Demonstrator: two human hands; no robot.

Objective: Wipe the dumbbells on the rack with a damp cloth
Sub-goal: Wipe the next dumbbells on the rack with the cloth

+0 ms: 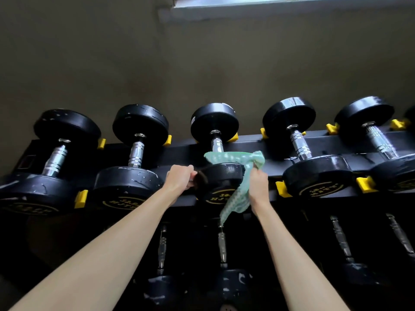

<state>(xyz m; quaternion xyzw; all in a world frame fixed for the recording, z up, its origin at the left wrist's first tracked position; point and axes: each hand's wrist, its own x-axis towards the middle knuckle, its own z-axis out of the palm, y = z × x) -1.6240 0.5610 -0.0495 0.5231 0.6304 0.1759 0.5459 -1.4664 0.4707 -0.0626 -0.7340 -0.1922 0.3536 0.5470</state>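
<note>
The middle dumbbell (221, 176) lies in the top row of the rack (269, 149), with two more dumbbells on each side, and the green cloth (226, 158) is draped over the top of its near weight, from just below the handle down its right side. The left hand (180, 176) has its grip curled over the left edge of that weight, probably to stop it rolling or twisting under the rubbing. The right hand (258, 182) has its grip closed on a bunch of the cloth beside the right edge, most likely so it can drag the fabric across the rubber; the loose end hangs below the hand. Yellow stops (283, 189) between the weights keep each one in its slot. The fingertips of both hands are hidden behind the weight and the cloth. A dark smudge just right of the left hand is too blurred to identify. The lower row (222, 245) sits in deep shadow, and the outermost dumbbells are cut off by the frame.
</note>
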